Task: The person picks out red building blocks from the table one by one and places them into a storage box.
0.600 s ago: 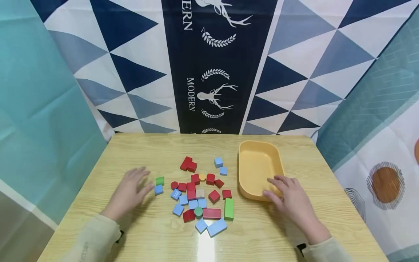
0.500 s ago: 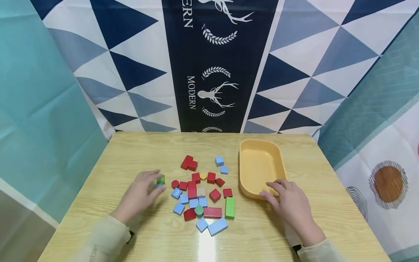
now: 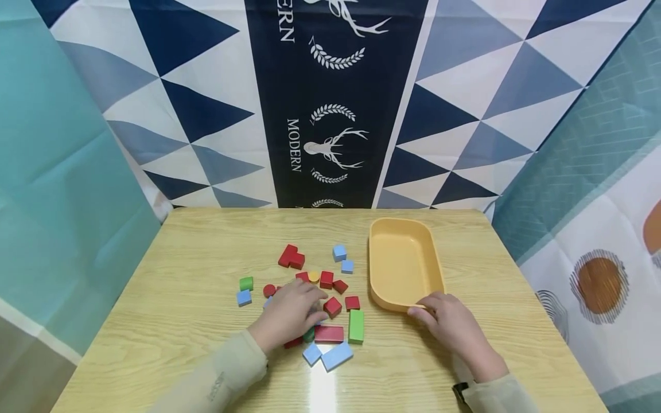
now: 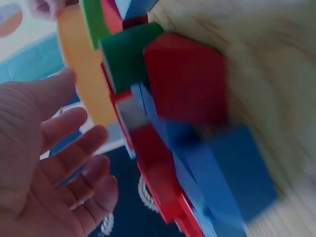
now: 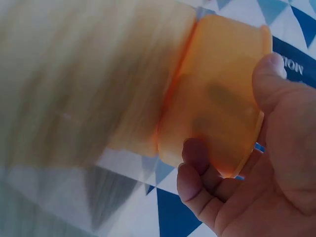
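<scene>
My left hand (image 3: 289,312) is over the wooden blocks, fingers spread and relaxed, hiding several of them. In the left wrist view the fingers of that hand (image 4: 64,163) hold nothing; a dark green cylinder (image 4: 131,57), a red block (image 4: 185,79) and a blue block (image 4: 237,173) are beside them. With my right hand (image 3: 457,330) I grip the near right corner of a yellow plastic bin (image 3: 379,298), thumb and fingers at its rim. The right wrist view has the bin's wall (image 5: 212,94) between thumb and fingertips.
A green half-round block (image 3: 246,283) and a blue cube (image 3: 244,297) lie off to the left. Two joined-looking red blocks (image 3: 287,255) and small blue cubes (image 3: 339,253) are farther back. A long green block (image 3: 356,327) and blue block (image 3: 337,356) lie nearer on the wooden table (image 3: 206,246).
My left hand has moved right, from beside the green and blue blocks at the left to over the middle of the pile. My right hand has closed on the bin's rim.
</scene>
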Demonstrator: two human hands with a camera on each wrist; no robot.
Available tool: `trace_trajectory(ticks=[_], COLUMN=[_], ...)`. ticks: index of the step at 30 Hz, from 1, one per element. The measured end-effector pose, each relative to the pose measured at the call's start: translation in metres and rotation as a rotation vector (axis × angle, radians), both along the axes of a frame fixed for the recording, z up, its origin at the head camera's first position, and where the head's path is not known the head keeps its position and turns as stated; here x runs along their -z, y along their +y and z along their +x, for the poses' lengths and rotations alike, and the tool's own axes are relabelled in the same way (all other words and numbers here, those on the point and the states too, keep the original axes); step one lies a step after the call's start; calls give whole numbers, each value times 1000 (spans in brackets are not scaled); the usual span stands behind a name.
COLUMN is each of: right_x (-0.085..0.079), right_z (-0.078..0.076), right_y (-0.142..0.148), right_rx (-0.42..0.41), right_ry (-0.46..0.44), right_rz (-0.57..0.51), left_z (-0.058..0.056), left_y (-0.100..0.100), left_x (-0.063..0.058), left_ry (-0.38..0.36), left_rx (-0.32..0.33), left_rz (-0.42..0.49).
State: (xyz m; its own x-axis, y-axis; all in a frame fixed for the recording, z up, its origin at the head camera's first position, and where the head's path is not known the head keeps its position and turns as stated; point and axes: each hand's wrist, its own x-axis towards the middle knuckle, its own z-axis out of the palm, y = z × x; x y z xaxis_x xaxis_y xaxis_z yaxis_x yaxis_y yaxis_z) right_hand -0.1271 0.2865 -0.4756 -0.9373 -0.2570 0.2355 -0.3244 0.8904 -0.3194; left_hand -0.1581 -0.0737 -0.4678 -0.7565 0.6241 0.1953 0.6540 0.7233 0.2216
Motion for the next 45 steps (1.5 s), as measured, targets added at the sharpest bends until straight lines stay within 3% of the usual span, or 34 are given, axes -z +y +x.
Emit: trace_trajectory(ticks=[4, 8, 13, 27, 31, 38, 41, 45], right_x=[3, 3, 1, 1, 1, -2, -3, -7], right_z=[-2, -1, -1, -4, 0, 11, 15, 21], right_y=[0, 1, 3, 2, 2, 0, -3, -11], right_rx=[-6, -5, -10, -12, -14, -34, -24, 20], right_ry=[-11, -22, -14, -19, -45, -21, -14, 24], right_rz=[-23, -37, -58, -118, -112, -95, -72, -3], left_z=[-2, -3, -6, -9, -11, -19, -26, -33], left_y=[19, 31, 39, 35, 34, 49, 67, 91], left_x=[5, 6, 8, 8, 2, -27, -34, -31], left_ry=[-2, -13, 15, -13, -45, -29, -33, -14], left_rx=[-5, -34, -42, -22, -34, -35, 6, 92], left_rz=[-110, -153, -151, -68, 19, 198, 207, 147])
